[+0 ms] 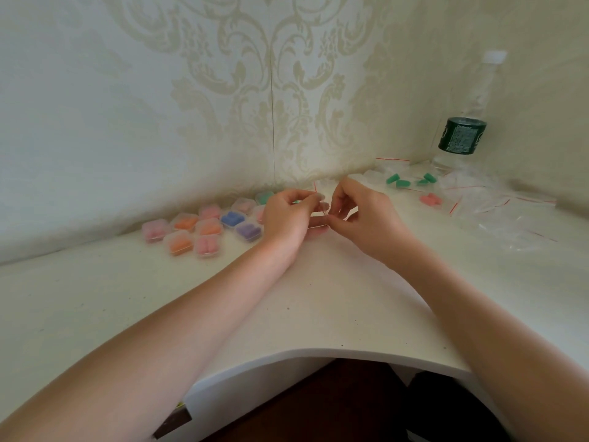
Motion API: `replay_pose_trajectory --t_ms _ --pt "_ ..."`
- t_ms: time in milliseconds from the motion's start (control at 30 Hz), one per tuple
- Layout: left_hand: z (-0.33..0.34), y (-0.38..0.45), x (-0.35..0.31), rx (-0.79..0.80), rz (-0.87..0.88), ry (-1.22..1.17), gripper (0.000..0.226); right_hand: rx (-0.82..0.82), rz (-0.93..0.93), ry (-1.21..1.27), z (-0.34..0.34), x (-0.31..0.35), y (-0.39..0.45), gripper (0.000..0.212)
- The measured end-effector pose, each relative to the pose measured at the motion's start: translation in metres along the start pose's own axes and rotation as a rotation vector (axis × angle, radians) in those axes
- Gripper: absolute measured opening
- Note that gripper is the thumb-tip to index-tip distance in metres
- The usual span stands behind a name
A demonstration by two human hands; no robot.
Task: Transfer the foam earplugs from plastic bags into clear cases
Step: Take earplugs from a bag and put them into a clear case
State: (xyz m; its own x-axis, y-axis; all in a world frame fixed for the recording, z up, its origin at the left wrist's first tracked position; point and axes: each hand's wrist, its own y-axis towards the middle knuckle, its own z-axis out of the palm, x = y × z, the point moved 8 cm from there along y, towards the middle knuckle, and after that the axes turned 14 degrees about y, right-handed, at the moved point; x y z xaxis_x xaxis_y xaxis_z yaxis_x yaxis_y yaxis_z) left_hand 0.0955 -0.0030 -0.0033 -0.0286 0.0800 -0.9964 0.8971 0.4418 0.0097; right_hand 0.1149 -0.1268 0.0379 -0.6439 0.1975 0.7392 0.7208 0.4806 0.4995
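My left hand and my right hand meet above the white table's back corner, both pinching a small clear plastic bag with a red zip strip. What the bag holds is hidden by my fingers. Left of my hands lie several clear cases filled with pink, orange, blue, purple and green foam earplugs. To the right, green earplugs and pink earplugs lie in or among plastic bags.
A heap of clear red-striped bags covers the table's right side. A clear water bottle with a dark green label stands in the back right corner. Patterned wallpaper walls close the corner. The white table curves inward at its front edge.
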Motion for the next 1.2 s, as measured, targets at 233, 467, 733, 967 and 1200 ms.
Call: replay_pose_trajectory --t_ms 233,467,733,967,1200 --pt "0.000 0.001 0.002 0.016 -0.023 -0.089 0.005 -0.131 0.088 0.052 -0.008 -0.007 0.001 0.013" --pt "0.006 -0.001 -0.003 0.110 0.009 -0.075 0.010 -0.168 0.171 0.071 -0.012 -0.014 0.000 0.005" --pt "0.008 0.000 -0.006 0.173 0.073 -0.006 0.011 -0.187 0.330 0.352 -0.016 -0.022 -0.003 0.009" --pt "0.011 0.000 -0.007 0.199 0.113 0.049 0.011 -0.204 0.325 0.275 -0.018 -0.022 -0.003 0.010" --pt "0.007 0.002 -0.006 0.157 0.075 -0.038 0.015 -0.193 0.233 0.138 -0.019 -0.019 0.002 0.005"
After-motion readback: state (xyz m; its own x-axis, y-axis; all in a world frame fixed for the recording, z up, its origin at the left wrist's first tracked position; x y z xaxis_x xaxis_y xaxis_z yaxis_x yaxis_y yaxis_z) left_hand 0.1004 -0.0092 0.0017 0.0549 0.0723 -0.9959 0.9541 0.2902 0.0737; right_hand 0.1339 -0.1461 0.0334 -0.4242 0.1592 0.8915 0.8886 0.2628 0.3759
